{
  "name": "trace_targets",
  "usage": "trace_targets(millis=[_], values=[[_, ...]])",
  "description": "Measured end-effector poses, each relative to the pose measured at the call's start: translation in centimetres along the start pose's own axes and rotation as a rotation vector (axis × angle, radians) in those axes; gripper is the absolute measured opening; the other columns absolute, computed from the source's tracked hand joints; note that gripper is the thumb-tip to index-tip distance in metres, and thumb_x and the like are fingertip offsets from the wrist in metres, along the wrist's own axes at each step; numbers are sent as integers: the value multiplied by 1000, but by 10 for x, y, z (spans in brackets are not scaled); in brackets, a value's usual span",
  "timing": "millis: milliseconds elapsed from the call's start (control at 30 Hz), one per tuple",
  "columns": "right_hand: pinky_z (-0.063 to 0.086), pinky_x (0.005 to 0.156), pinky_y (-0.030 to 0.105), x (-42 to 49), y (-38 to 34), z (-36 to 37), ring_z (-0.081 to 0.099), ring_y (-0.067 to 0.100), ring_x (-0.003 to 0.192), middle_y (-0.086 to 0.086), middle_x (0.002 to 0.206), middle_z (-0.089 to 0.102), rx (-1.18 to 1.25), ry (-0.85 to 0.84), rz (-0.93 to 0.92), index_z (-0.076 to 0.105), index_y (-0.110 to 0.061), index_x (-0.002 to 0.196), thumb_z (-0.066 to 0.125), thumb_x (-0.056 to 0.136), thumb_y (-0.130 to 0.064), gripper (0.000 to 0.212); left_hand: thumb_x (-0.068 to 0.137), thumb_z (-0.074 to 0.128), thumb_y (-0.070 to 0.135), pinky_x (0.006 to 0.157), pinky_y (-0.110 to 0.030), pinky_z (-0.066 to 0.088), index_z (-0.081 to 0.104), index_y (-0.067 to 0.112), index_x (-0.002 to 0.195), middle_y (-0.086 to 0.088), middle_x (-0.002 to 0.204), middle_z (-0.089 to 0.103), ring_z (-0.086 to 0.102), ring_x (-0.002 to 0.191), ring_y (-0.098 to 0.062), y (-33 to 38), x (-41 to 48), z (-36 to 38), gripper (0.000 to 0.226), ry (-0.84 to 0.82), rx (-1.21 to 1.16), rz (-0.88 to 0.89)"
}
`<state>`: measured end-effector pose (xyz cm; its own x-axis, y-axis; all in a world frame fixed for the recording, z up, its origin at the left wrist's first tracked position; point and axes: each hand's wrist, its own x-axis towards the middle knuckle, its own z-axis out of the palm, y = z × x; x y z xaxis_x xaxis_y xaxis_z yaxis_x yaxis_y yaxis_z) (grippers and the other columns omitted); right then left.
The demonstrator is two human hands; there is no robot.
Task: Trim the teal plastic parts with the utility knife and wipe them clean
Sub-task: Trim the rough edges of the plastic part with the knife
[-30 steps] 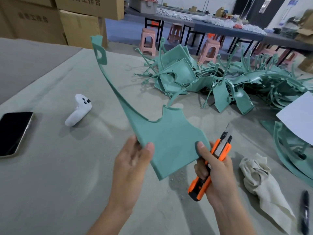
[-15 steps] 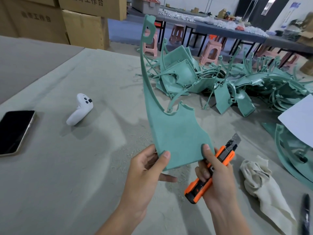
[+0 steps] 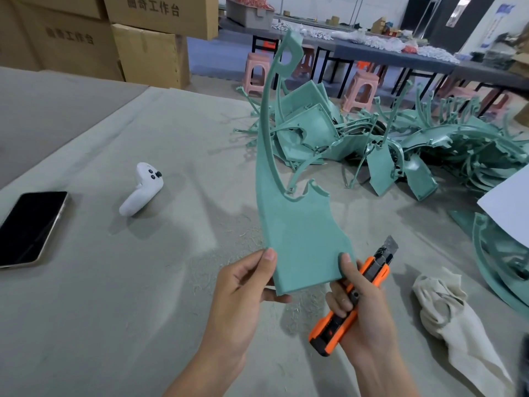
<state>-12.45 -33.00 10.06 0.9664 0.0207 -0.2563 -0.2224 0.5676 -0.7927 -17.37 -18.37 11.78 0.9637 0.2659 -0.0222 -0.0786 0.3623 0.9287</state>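
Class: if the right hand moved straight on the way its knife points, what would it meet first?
Probably the pile of teal parts: the utility knife in the right hand points there; depth unclear.

Teal part: flat panel with long curved arm, being held upright. Knife: orange, blade out, slanting beside the panel's lower right corner. Rag: lying crumpled, right of the knife.

Held stacked cardboard boxes at left, pink stools under long dark tables behind, perhaps a dark doorway beyond.
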Motion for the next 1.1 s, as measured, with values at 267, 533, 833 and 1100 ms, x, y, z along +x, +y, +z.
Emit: trace_targets(millis=[267,533,833,1100], values=[[29,35,20,-4,9,0,30,9,35,0,55,41,-261,-150,-91,65,-21,79,80,71,-30,19,77,77,22,83,-39,57,75,20,101,-6,107,74,70,101,-24,-2,4,-2,25,78,-125,-66],[42,54,40,5,-26,13,46,14,54,4,73,55,-1022,-248,-547,56,-34,92,37,87,-72,43,83,75,19,66,-30,56,71,41,82,10,72,73,70,70,-8,-8,10,-16,22,310,369,87],[46,58,45,9,-41,39,53,21,56,6,66,59,-1371,-486,-615,48,-31,90,32,89,-71,43,80,76,17,67,-44,54,65,13,70,-3,72,70,66,68,-21,2,6,-20,15,361,541,82],[40,54,36,16,-38,42,47,15,57,-5,55,44,-1493,-459,-675,47,-28,89,25,88,-76,53,81,72,19,45,-20,37,55,9,51,6,45,52,48,43,-8,15,1,-15,36,335,663,101]])
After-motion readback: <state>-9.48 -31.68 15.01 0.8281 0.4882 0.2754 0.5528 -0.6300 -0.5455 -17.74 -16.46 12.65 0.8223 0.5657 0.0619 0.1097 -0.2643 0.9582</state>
